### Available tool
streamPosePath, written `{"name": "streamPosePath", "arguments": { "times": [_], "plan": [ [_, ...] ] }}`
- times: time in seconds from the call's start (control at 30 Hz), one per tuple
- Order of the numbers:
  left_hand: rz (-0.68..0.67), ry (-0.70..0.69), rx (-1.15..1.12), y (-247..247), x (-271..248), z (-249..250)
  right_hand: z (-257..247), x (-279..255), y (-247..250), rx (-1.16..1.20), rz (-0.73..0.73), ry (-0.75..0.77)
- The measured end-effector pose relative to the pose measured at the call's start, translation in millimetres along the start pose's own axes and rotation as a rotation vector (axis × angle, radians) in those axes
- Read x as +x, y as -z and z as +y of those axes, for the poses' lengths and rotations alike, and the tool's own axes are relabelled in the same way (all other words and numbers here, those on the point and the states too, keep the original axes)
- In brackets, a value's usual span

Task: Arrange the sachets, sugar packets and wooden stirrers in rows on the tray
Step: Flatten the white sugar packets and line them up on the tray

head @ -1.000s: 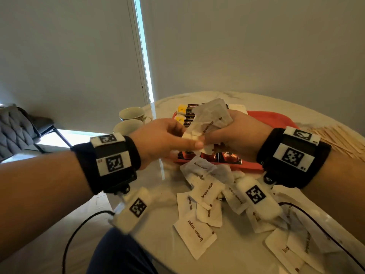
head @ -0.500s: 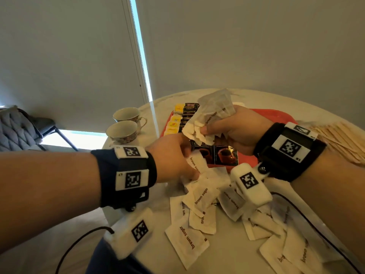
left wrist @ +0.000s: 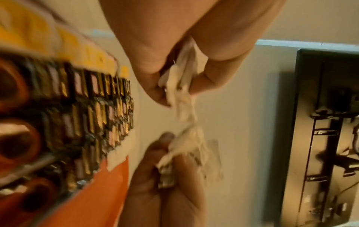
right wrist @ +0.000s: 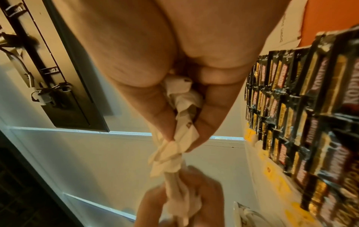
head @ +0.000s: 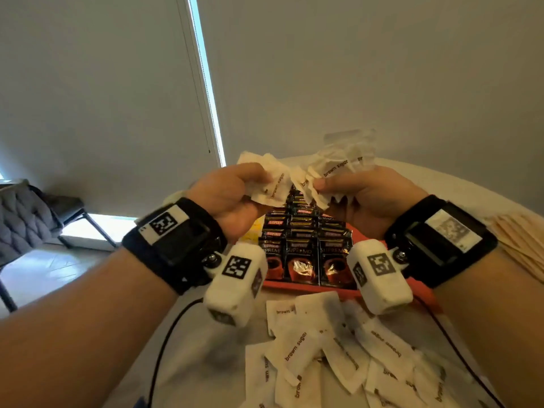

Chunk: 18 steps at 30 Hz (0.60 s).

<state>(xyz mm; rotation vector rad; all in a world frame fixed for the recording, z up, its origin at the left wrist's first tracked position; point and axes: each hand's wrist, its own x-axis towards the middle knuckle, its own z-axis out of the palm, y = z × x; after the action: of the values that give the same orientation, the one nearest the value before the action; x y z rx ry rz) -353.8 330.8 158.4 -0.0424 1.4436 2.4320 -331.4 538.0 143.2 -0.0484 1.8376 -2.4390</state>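
Above an orange tray (head: 424, 293) lined with dark coffee sachets (head: 301, 254), the left hand (head: 232, 198) pinches several brown sugar packets (head: 266, 181); the right hand (head: 368, 195) grips a crumpled bunch (head: 338, 163). More sugar packets (head: 338, 354) lie loose on the table (head: 206, 354); wooden stirrers (head: 521, 240) lie far right.

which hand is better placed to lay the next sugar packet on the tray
Probably the right hand: its bunch of sugar packets hangs over the tray's bare orange side; the left hand hovers over rows of sachets.
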Motion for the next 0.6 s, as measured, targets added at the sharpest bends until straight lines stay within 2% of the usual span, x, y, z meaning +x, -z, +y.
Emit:
{"name": "streamPosePath", "arguments": {
  "times": [0.1,0.27,0.37,0.43,0.47,0.6],
  "plan": [
    [0.049,-0.005,-0.026,-16,26,-17,0,11,-1,-0.018,0.02,-0.021],
    [0.009,0.043,-0.159,-37,50,-39,5,26,5,-0.069,0.082,-0.059],
    [-0.173,0.147,-0.205,-37,60,-43,11,34,8,-0.1,0.061,-0.078],
    [-0.32,0.199,-0.11,-36,65,-47,12,38,8,-0.148,0.059,-0.096],
    [-0.339,0.189,-0.035,-35,67,-50,12,40,9,-0.186,0.075,-0.106],
    [-0.227,0.111,0.072,-34,78,-67,12,41,10,-0.375,0.07,-0.139]
  ]
}}
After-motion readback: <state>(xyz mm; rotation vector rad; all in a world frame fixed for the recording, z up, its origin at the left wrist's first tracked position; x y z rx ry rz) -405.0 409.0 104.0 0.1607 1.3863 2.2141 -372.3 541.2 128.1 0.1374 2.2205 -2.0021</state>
